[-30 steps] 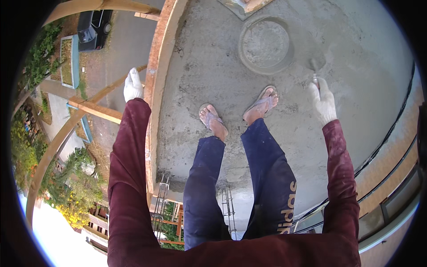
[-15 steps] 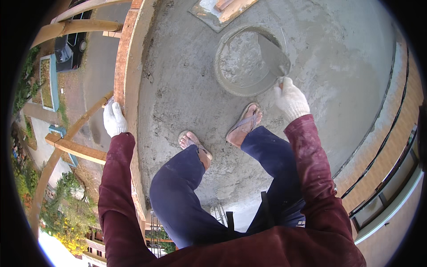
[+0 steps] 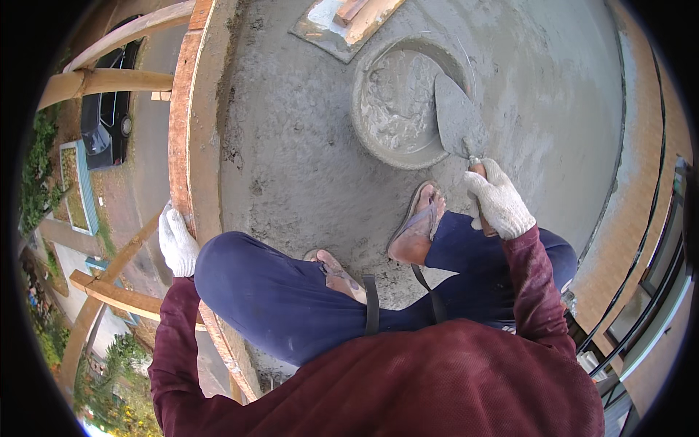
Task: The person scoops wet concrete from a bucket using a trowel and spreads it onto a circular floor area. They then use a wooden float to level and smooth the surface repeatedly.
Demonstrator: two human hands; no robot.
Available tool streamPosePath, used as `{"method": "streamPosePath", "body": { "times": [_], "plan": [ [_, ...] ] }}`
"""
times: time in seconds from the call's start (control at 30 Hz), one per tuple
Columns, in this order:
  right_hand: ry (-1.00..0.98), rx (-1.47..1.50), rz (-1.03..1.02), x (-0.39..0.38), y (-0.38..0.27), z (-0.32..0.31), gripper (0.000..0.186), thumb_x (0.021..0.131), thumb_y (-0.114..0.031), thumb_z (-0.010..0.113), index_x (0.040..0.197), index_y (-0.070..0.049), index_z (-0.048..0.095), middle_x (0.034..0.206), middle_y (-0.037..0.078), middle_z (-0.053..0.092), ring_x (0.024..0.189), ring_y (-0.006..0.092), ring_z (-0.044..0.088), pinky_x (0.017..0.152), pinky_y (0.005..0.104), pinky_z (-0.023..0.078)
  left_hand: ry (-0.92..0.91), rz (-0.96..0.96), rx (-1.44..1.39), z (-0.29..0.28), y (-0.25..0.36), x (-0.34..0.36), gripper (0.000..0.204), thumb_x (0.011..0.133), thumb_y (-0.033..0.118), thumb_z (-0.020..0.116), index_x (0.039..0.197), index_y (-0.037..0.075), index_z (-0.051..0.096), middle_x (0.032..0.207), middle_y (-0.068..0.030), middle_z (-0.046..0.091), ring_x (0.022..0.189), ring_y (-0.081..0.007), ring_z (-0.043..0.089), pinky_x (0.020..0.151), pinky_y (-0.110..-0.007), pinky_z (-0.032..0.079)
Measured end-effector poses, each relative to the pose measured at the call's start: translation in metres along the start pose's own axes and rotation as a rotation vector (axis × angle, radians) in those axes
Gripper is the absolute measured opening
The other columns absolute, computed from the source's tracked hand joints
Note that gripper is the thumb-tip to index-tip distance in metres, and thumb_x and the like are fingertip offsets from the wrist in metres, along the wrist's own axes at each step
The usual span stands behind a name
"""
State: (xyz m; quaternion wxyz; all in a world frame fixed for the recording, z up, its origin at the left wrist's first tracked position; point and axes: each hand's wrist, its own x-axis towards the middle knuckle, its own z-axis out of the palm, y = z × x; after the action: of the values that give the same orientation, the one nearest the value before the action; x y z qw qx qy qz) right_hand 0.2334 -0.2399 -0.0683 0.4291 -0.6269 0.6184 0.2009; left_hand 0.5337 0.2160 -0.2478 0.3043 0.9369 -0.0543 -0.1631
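While the person squats on the grey cement surface (image 3: 284, 146), the gloved right hand (image 3: 501, 200) is wrapped around the wooden handle of a trowel (image 3: 455, 116), thumb and fingers closed about it. The trowel's broad blade, smeared with cement, points up and leftward and overlaps the right side of a round basin (image 3: 400, 157); whether it rests on the rim cannot be told. Wet grey mix (image 3: 400, 102) lies inside the basin, which stands between the surface's left and right edges, just beyond the right sandalled foot (image 3: 416, 226). Along the left edge runs a timber board (image 3: 180, 131), and the gloved left hand (image 3: 177, 244) is at its outer side, fingers together against it; whether they grasp it cannot be told. Nearer that left edge than the basin's middle, a flat panel (image 3: 317, 29) bearing a wooden block (image 3: 349, 10) lies beyond the basin. Outside the edge are wooden poles (image 3: 120, 81) and a dark car (image 3: 102, 135) below.
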Motion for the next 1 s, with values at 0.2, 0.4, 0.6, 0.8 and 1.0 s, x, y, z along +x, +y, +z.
{"method": "streamPosePath", "body": {
  "times": [0.2,0.4,0.6,0.8,1.0],
  "plan": [
    [-0.075,-0.051,-0.048,0.015,-0.007,0.018,0.035,0.102,-0.034,0.063,0.112,-0.002,0.058,0.076,0.004,0.057,0.055,0.0122,0.053,0.048,0.0311,0.043,-0.026,0.009,-0.096,-0.003,0.005,-0.005,0.049,0.114,0.037,0.044,0.14,0.0,0.062,0.134,-0.0205,0.067,0.125,-0.0338,0.063,0.109,-0.041,0.045],
    [-0.149,0.153,-0.081,0.046,-0.017,0.05,0.029,0.101,-0.03,0.064,0.112,-0.004,0.057,0.079,0.002,0.056,0.06,0.0123,0.057,0.048,0.0321,0.049,-0.035,0.066,-0.109,-0.002,0.005,-0.004,0.049,0.114,0.038,0.043,0.139,0.001,0.063,0.134,-0.0194,0.067,0.123,-0.0326,0.063,0.108,-0.041,0.045],
    [-0.245,0.378,-0.114,0.038,0.005,0.066,0.027,0.1,-0.02,0.067,0.119,-0.002,0.057,0.085,0.004,0.058,0.059,0.0134,0.056,0.047,0.0326,0.05,-0.08,0.051,-0.122,-0.005,-0.006,0.0,0.052,0.115,0.04,0.041,0.141,0.0,0.061,0.136,-0.0199,0.066,0.125,-0.0321,0.062,0.11,-0.041,0.044],
    [-0.221,0.57,-0.167,0.017,0.038,0.076,0.037,0.1,-0.016,0.067,0.129,0.001,0.054,0.077,0.005,0.058,0.055,0.0146,0.057,0.046,0.0326,0.049,-0.102,0.055,-0.133,0.0,-0.007,0.001,0.056,0.116,0.042,0.038,0.145,-0.002,0.058,0.139,-0.0208,0.065,0.128,-0.0307,0.061,0.112,-0.04,0.044],
    [-0.183,0.463,-0.241,-0.002,0.035,0.071,0.054,0.098,-0.02,0.071,0.143,0.003,0.051,0.076,0.005,0.06,0.05,0.015,0.054,0.045,0.0317,0.047,-0.14,0.047,-0.352,0.005,-0.021,0.0,0.056,0.116,0.039,0.035,0.147,-0.002,0.056,0.143,-0.0192,0.063,0.131,-0.0298,0.059,0.116,-0.04,0.041]
  ]
}}
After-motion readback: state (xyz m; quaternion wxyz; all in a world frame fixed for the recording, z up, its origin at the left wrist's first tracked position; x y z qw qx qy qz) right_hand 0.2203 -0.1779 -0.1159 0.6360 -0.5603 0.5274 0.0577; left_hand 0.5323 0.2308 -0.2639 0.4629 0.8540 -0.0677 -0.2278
